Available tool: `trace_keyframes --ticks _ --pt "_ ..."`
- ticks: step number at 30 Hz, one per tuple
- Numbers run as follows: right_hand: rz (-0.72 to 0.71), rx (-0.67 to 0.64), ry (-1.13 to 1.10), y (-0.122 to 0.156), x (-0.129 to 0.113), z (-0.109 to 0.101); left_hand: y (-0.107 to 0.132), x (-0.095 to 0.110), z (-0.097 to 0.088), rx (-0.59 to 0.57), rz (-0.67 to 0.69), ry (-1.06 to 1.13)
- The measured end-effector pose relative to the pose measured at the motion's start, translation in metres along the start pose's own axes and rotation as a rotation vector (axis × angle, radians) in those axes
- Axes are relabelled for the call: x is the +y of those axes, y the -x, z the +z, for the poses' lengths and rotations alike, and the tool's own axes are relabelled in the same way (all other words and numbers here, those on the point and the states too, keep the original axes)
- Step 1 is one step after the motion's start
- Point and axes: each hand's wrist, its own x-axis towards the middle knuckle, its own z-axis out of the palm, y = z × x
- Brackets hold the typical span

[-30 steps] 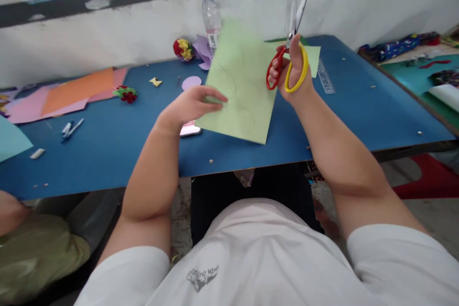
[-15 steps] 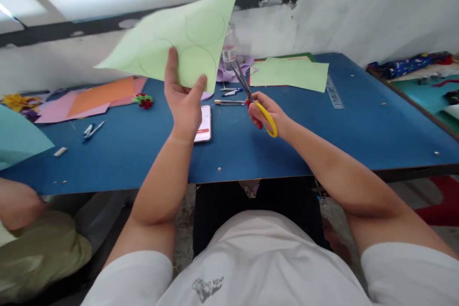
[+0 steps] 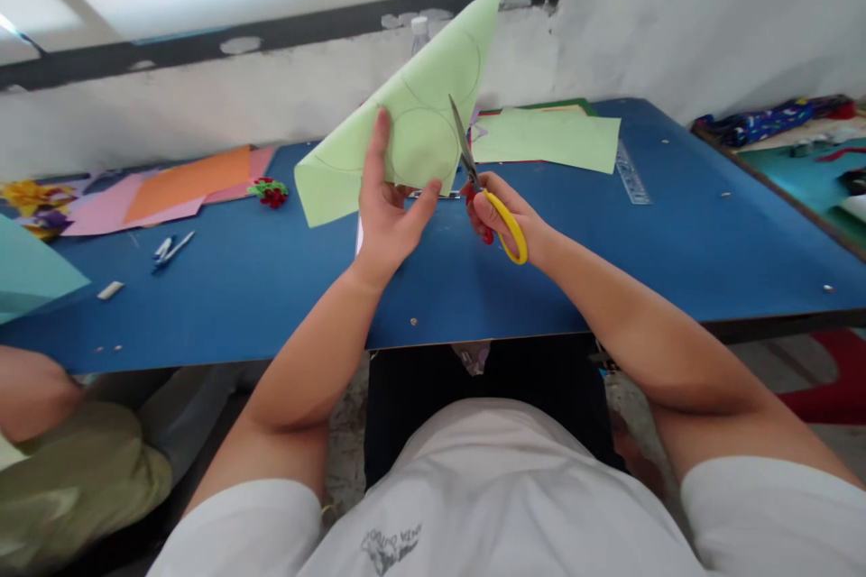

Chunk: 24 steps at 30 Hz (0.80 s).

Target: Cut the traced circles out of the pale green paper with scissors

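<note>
Green paper (image 3: 412,122) gripped in left hand (image 3: 385,207), scissors (image 3: 487,194) in right hand (image 3: 504,216), above blue table (image 3: 677,225) by white wall (image 3: 677,9)

My matt green paper sheet (image 3: 419,122) meets bright metal scissors (image 3: 483,194) with glossy plastic handles, above the smooth blue table (image 3: 677,225).

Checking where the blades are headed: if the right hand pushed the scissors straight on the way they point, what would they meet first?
Probably the green sheet held up by the left hand. The right hand aims the scissors up and away, blade tips at the sheet's right edge, though depth is unclear.
</note>
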Motion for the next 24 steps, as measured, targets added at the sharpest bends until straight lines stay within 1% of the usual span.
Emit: trace_keyframes --ticks 4,6,8,11,13,15,16,18,21,24 --pt "0.006 0.01 -0.009 0.0 0.002 0.0 -0.001 -0.015 0.0 0.03 0.118 0.011" --pt "0.012 0.005 -0.011 0.001 0.003 0.0 -0.002 -0.02 0.001 0.036 0.145 0.021" --pt "0.015 -0.012 -0.012 0.001 0.004 0.001 -0.002 -0.02 0.001 0.049 0.145 0.004" --pt "0.016 -0.034 -0.017 0.002 0.003 0.002 0.001 -0.006 0.001 0.059 0.064 -0.035" --pt "0.02 -0.045 -0.014 0.003 0.003 0.002 0.003 0.009 0.001 0.069 -0.051 -0.06" --pt "0.016 -0.053 -0.007 0.004 0.003 0.002 0.005 0.023 0.002 0.075 -0.207 -0.123" --pt "0.011 -0.057 -0.004 0.004 0.003 0.002 0.006 0.029 0.002 0.063 -0.25 -0.147" --pt "0.004 -0.059 0.002 0.004 0.003 0.002 0.006 0.036 0.004 0.079 -0.266 -0.169" --pt "0.007 -0.049 0.005 0.005 0.003 0.002 0.004 0.038 0.006 0.114 -0.243 -0.156" --pt "0.008 -0.046 0.007 0.005 0.001 0.004 0.004 0.041 0.006 0.09 -0.236 -0.142"
